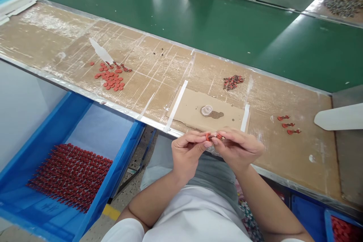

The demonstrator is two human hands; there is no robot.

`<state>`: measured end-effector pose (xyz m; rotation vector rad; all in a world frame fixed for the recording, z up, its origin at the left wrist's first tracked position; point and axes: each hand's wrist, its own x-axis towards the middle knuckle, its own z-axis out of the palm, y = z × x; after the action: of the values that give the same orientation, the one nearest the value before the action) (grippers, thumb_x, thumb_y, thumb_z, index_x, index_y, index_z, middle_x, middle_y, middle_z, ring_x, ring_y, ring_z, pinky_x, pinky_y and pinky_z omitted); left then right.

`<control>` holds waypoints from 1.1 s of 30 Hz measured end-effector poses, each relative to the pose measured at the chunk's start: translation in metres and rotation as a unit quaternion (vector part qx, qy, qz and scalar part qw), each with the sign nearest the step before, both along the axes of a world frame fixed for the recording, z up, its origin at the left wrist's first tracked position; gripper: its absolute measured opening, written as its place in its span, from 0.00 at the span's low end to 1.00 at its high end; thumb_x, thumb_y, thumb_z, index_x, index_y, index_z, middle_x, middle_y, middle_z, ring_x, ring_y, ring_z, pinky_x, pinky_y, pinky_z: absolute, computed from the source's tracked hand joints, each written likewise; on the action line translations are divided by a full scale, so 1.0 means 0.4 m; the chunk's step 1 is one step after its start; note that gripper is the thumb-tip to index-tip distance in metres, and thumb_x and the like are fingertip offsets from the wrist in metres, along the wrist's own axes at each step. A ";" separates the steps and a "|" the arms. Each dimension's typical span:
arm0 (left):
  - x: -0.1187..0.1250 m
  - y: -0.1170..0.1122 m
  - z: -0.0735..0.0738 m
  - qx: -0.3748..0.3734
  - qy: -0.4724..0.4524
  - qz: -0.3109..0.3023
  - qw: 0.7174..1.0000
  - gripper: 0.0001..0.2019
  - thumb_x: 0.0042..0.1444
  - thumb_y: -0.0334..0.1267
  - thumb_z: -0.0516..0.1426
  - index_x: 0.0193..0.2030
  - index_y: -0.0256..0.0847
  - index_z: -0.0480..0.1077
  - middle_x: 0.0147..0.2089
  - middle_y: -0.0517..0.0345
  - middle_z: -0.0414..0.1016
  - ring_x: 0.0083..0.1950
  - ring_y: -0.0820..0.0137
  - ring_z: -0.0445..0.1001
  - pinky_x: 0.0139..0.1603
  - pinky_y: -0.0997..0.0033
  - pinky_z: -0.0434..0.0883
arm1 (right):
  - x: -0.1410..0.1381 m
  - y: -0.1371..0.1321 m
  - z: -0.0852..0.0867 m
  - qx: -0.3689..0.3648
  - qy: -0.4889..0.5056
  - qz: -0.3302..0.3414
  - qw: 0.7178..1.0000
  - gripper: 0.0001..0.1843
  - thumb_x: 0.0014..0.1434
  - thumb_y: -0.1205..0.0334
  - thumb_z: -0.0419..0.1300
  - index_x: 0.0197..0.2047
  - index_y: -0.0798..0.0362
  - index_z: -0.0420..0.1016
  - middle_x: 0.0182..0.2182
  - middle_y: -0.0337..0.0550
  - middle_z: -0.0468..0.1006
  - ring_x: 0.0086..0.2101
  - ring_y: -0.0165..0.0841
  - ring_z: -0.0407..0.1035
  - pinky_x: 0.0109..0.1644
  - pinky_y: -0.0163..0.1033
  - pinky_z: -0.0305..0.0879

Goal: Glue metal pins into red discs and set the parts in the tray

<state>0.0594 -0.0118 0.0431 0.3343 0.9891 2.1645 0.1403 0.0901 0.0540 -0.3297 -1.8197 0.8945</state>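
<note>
In front of my body, both hands meet over the table's near edge. My left hand [185,155] pinches a small red round base [208,137] between thumb and fingers. Thumb and fingers of my right hand [241,148] are closed on a small red and dark figurine [219,136], which lies sideways against the base. Fingers partly cover both pieces, so I cannot tell whether they are joined. Just beyond my hands, a small clear cup [207,110] stands on a taped cardboard sheet [193,107], beside a dark stain.
Loose red bases [113,80] lie at left; a figurine pile [233,82] lies beyond the cardboard. Several figurines on bases [288,125] rest at right, near a white strip [340,117]. A blue tray [112,174] holds rows of red figurines [72,174]. A green belt [170,15] runs behind.
</note>
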 end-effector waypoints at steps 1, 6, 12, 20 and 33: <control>0.001 0.000 -0.001 0.001 0.005 0.005 1.000 0.09 0.47 0.30 0.70 0.33 0.49 0.81 0.38 0.60 0.83 0.43 0.69 0.82 0.47 0.68 0.78 | 0.000 0.001 0.003 -0.002 -0.001 0.004 1.000 0.20 0.46 0.74 0.72 0.41 0.44 0.82 0.29 0.37 0.85 0.26 0.33 0.78 0.28 0.36 0.77; 0.003 0.000 -0.001 -0.005 0.013 0.008 1.000 0.09 0.46 0.30 0.71 0.32 0.49 0.81 0.36 0.60 0.83 0.43 0.69 0.82 0.47 0.68 0.79 | 0.003 0.006 0.012 -0.008 -0.011 0.013 1.000 0.20 0.46 0.73 0.72 0.40 0.42 0.82 0.28 0.36 0.85 0.25 0.33 0.78 0.27 0.36 0.77; 0.010 0.003 0.004 -0.013 0.024 0.006 1.000 0.09 0.46 0.30 0.71 0.32 0.50 0.82 0.37 0.60 0.83 0.42 0.69 0.82 0.46 0.68 0.79 | 0.012 0.012 0.001 -0.024 0.014 0.039 0.999 0.21 0.47 0.74 0.71 0.43 0.43 0.82 0.29 0.39 0.85 0.26 0.34 0.79 0.29 0.38 0.78; 0.013 0.006 0.001 -0.011 0.036 0.007 0.999 0.11 0.45 0.30 0.71 0.34 0.49 0.82 0.39 0.59 0.83 0.43 0.68 0.82 0.49 0.66 0.78 | 0.016 0.006 -0.004 -0.108 0.031 0.064 0.992 0.17 0.50 0.71 0.71 0.43 0.45 0.82 0.32 0.41 0.85 0.30 0.35 0.80 0.31 0.40 0.79; 0.014 0.006 0.005 -0.005 0.043 -0.009 0.999 0.10 0.46 0.31 0.71 0.34 0.50 0.82 0.40 0.59 0.83 0.43 0.68 0.82 0.51 0.64 0.78 | 0.019 -0.004 0.004 -0.184 0.039 0.055 0.981 0.13 0.50 0.69 0.71 0.40 0.49 0.82 0.29 0.43 0.84 0.28 0.33 0.79 0.28 0.36 0.79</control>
<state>0.0649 -0.0096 0.0452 0.4325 1.0402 2.1426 0.1479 0.0884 0.0557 -0.4217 -1.6086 1.3081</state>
